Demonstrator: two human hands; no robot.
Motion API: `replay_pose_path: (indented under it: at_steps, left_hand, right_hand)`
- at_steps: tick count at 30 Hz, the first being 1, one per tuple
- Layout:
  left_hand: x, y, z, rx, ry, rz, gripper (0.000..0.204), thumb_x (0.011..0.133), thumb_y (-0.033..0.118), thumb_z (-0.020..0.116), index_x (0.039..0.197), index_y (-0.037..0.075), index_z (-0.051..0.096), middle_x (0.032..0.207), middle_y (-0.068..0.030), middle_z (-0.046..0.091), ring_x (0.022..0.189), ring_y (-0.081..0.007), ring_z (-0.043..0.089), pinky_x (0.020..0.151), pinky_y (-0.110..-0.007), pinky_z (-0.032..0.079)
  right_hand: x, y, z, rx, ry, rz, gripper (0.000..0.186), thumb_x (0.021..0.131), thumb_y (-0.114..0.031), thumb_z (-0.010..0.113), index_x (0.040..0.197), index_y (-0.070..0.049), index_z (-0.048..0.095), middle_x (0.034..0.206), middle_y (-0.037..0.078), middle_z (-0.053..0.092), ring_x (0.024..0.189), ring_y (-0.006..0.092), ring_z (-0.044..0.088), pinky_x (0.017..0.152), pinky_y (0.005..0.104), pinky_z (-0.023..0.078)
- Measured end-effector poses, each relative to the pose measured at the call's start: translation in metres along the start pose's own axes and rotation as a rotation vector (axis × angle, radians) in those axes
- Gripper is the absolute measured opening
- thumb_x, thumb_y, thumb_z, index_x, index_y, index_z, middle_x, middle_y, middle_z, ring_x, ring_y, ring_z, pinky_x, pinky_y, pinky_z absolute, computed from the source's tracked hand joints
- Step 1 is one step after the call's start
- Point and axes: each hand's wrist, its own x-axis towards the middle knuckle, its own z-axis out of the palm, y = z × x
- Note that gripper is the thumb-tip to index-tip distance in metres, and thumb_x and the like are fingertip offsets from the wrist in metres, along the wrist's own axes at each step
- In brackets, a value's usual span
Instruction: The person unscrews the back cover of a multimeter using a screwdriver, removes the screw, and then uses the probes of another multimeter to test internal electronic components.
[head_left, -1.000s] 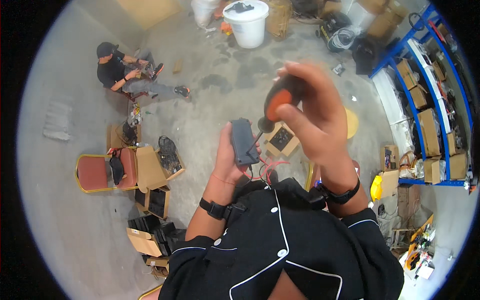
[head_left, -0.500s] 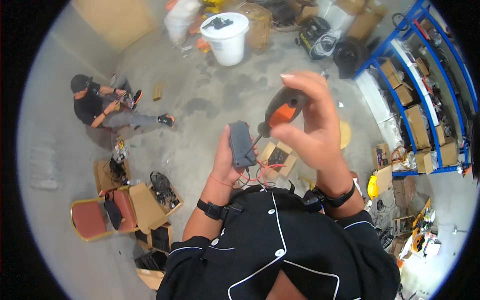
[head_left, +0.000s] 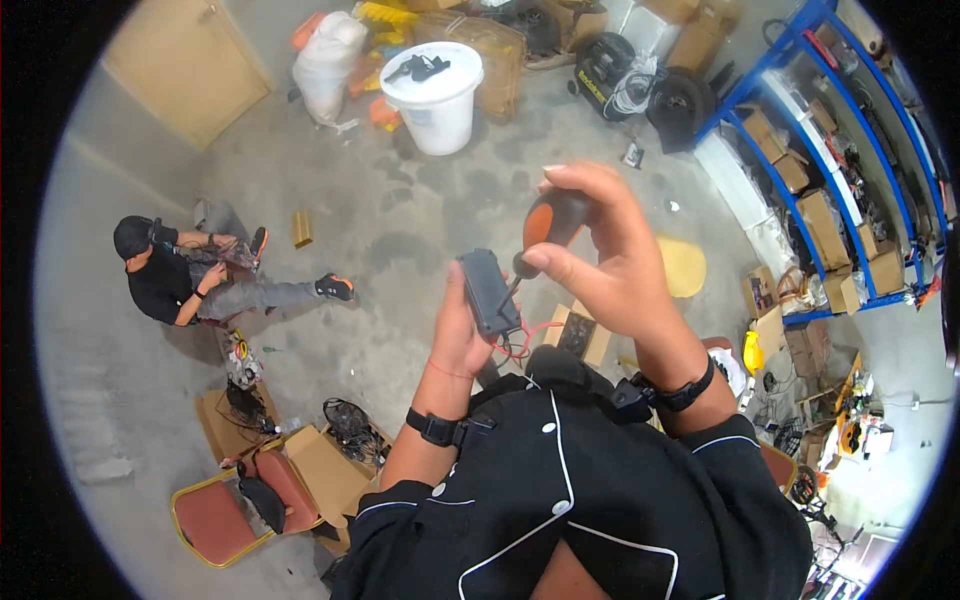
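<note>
In my left hand (head_left: 458, 335) lies a dark grey rectangular plastic box (head_left: 489, 290), its flat face turned up. Red and black wires (head_left: 515, 347) come out of its near end. My right hand (head_left: 605, 245) grips a screwdriver (head_left: 553, 222) by its black and orange handle, thumb on one side and fingers curled round the other. The screwdriver's shaft slants down to the left, and its tip meets the box near the close right corner. Whether a screw sits under the tip is too small to tell.
A person (head_left: 190, 265) sits on the floor at the left, legs stretched out. Below are a red chair (head_left: 215, 525) and an open carton (head_left: 325, 480). A white lidded bucket (head_left: 440, 115) stands ahead; blue shelving (head_left: 800, 190) lines the right. A small carton (head_left: 597, 343) lies beyond my wrists.
The screwdriver handle has turned in my right hand, and its fingers have shifted round it. The box is tilted slightly differently. The whole view has swung a little.
</note>
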Motion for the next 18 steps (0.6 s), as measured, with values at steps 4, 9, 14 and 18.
replay_pose_path:
  at_steps: [4, 9, 14, 18]
  left_hand:
    - [0.013, 0.011, -0.007, 0.024, 0.044, 0.02, 0.039, 0.096, 0.023, 0.056, 0.13, 0.004, 0.048, 0.113, -0.0137, 0.062, 0.103, -0.0268, 0.064, 0.086, -0.044, 0.057]
    - [0.035, 0.03, 0.013, 0.08, -0.013, 0.009, 0.059, 0.08, -0.004, 0.052, 0.137, 0.0, 0.038, 0.126, -0.0173, 0.054, 0.115, -0.0309, 0.057, 0.098, -0.045, 0.051]
    - [0.081, 0.032, 0.02, 0.098, 0.0, -0.024, 0.06, 0.079, -0.005, 0.051, 0.138, -0.001, 0.037, 0.126, -0.0178, 0.054, 0.117, -0.0313, 0.057, 0.1, -0.045, 0.05]
    - [0.134, 0.032, 0.043, 0.161, 0.001, -0.026, 0.061, 0.079, -0.005, 0.051, 0.138, -0.001, 0.037, 0.127, -0.0183, 0.053, 0.118, -0.0317, 0.056, 0.101, -0.045, 0.049]
  right_hand:
    - [0.024, 0.007, 0.005, 0.202, 0.022, 0.085, 0.053, 0.087, -0.009, 0.07, 0.136, -0.004, 0.048, 0.132, 0.012, 0.054, 0.12, 0.0209, 0.053, 0.103, 0.0354, 0.041]
    - [0.047, 0.034, -0.009, 0.123, 0.081, 0.044, 0.053, 0.088, -0.007, 0.069, 0.137, -0.004, 0.048, 0.131, 0.011, 0.054, 0.115, 0.0187, 0.054, 0.1, 0.0347, 0.043]
    - [0.069, 0.068, -0.039, 0.188, 0.095, 0.144, 0.051, 0.091, -0.007, 0.065, 0.139, -0.004, 0.047, 0.13, 0.01, 0.055, 0.106, 0.0179, 0.055, 0.097, 0.0351, 0.044]
    - [0.095, 0.101, -0.079, 0.431, 0.109, 0.096, 0.05, 0.092, -0.006, 0.063, 0.14, -0.004, 0.046, 0.132, 0.01, 0.054, 0.113, 0.0184, 0.055, 0.099, 0.0347, 0.044]
